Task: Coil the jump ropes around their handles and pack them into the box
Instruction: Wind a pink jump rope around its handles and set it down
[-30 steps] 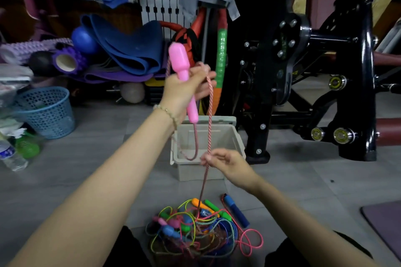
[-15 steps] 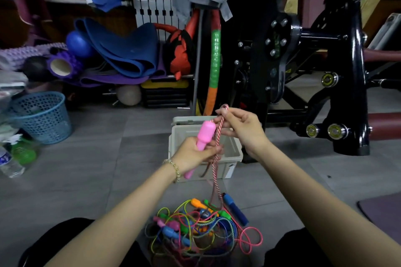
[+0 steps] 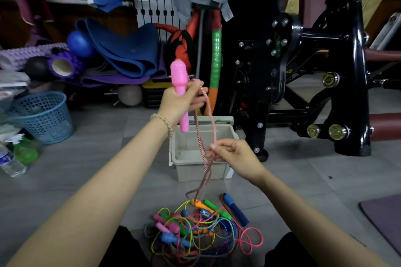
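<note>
Though between both hands (image 3: 180,102) (image 3: 235,156), jump rope (image 3: 178,77) end indistinct.

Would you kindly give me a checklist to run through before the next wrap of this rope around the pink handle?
1. Left hand grips the pink handle: ok.
2. Right hand pinches the rope: ok.
3. Rope's trailing end free of the pile: cannot tell; it runs down into it.
4. Box upright, top open: ok.
5. Wraps on the handle: not ok, none visible.
</note>
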Available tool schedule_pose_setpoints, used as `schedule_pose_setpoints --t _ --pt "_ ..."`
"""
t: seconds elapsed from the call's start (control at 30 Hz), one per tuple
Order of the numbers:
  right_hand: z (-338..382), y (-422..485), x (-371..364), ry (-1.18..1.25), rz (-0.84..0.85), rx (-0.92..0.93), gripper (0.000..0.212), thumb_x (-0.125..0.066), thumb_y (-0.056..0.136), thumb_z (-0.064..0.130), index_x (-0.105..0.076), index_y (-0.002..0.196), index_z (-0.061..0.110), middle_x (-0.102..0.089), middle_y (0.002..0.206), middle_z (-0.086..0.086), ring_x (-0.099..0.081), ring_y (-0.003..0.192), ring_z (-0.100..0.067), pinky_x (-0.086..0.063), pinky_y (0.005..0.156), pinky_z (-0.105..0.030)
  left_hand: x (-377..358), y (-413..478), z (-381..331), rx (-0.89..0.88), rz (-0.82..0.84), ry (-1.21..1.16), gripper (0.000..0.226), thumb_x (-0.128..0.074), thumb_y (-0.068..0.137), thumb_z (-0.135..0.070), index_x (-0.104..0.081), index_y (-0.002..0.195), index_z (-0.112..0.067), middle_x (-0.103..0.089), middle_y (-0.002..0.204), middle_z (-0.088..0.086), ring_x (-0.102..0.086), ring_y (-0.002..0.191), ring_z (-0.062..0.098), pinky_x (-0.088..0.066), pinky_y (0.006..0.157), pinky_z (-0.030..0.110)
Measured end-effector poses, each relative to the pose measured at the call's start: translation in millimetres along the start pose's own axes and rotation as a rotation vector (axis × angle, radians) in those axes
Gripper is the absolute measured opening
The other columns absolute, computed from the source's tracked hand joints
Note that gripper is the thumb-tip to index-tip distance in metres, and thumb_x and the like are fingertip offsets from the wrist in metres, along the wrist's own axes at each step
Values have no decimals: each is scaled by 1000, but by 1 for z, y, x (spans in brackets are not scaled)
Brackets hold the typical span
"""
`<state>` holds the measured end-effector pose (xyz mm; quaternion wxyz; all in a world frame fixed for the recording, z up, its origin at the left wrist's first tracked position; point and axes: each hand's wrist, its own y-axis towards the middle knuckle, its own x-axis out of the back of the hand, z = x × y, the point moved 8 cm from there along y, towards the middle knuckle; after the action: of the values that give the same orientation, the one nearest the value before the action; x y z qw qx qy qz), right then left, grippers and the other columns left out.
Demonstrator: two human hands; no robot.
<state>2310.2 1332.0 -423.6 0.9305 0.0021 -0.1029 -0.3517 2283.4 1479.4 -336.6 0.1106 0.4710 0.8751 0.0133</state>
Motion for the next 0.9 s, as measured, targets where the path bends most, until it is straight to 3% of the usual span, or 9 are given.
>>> schedule_pose_setpoints --t 0.13,0.2,0.27,0.33,0.43,0.53,0.63,0.77,0.9 --pt "35 9 30 197 -198 81 15 -54 93 9 -68 88 7 -72 72 -1 -69 68 -10 -56 66 -20 -3 -23 65 174 253 170 21 -55 91 -40 -66 97 -23 -70 105 5 -69 91 15 -55 86 29" --pt "51 17 40 160 -245 103 15 -55 93 11 -68 91 3 -71 72 -2 -67 65 -6 -55 63 -19 -7 -41 94 226 369 383 23 -61 83 -55 -69 82 -33 -70 87 12 -67 82 25 -53 82 25" --pt "58 22 44 69 -263 104 18 -56 93 14 -68 96 0 -68 75 -4 -64 63 -2 -54 60 -16 -13 -51 107 230 417 461 16 -63 85 -47 -67 77 -34 -66 72 9 -64 71 18 -50 70 16" --pt "55 26 45 57 -262 77 24 -54 94 18 -66 100 -2 -67 78 -4 -64 63 0 -52 58 -15 -23 -52 106 220 407 309 5 -64 89 -18 -65 88 -22 -73 76 -3 -68 75 9 -55 72 19" --pt "36 27 36 103 -189 -15 34 -45 98 29 -64 109 3 -69 88 -7 -67 74 -8 -57 67 -22 -24 -41 83 140 264 184 7 -61 88 -4 -63 88 -11 -72 67 -6 -66 60 4 -56 62 17" --pt "20 20 22 81 -124 -36 36 -37 101 30 -59 119 8 -68 104 -14 -67 87 -14 -54 82 -23 -14 -26 58 78 107 107 5 -63 87 -5 -65 89 -9 -70 71 -2 -66 55 5 -55 56 17" --pt "2 7 0 123 2 -68 26 -42 99 20 -58 114 6 -69 97 -9 -67 84 -10 -50 86 -22 -12 -16 36 40 52 -6 3 -63 88 -7 -63 87 -10 -72 69 -5 -68 58 7 -55 56 17" --pt "-24 -11 -23 -92 191 -86 23 -50 96 13 -63 103 -5 -70 90 -3 -65 84 -6 -50 86 -22 2 -4 9 -28 -47 -105 3 -60 91 -11 -62 91 -9 -73 75 -4 -68 61 8 -57 62 18" --pt "-4 -5 5 146 -22 -15 18 -49 95 8 -65 95 2 -70 82 -7 -69 77 -11 -57 72 -24 9 -11 36 50 61 21 25 -47 98 -23 -61 108 -5 -68 103 10 -70 74 7 -57 74 22"
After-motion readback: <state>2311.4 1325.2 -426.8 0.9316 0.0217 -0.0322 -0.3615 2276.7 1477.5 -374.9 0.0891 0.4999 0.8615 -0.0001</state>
